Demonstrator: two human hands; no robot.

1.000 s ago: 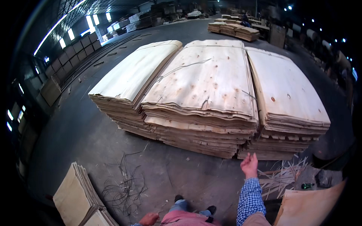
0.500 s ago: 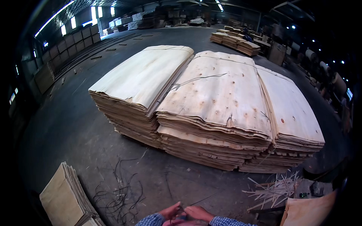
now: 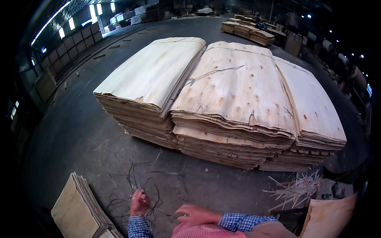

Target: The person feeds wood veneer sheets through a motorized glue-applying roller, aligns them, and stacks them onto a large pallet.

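Starting at the far left, note the row of stacked panels [image 3: 75, 45], set well back across the dark floor [image 3: 79, 131]. Below, find the low veneer stack [image 3: 75, 206], placed at the lower left with layered edges facing right. To the right of it, locate the tangle of dark strands [image 3: 126, 198], spread on the floor in loose loops. Over this tangle, find the left hand [image 3: 139, 203], with fingers bent inward; cannot tell if clenched on a strand or loose. Beyond, see the left veneer stack [image 3: 149, 73], tall and pale, with ragged edges facing forward. Near the body, find the right hand [image 3: 194, 214], released, with fingers loosely extended to the left. Note blue-and-white checked sleeves [image 3: 244, 221] on both arms. Beyond, see the middle veneer stack [image 3: 238, 93], knotted on top and bearing a thin dark strip [image 3: 218, 71]. Far behind, note smaller veneer stacks [image 3: 250, 31]. At lower right, find the pile of pale strips [image 3: 297, 189], scattered on the floor near the right veneer stack [image 3: 311, 103]. Beside it, see the curved veneer sheet [image 3: 328, 216].
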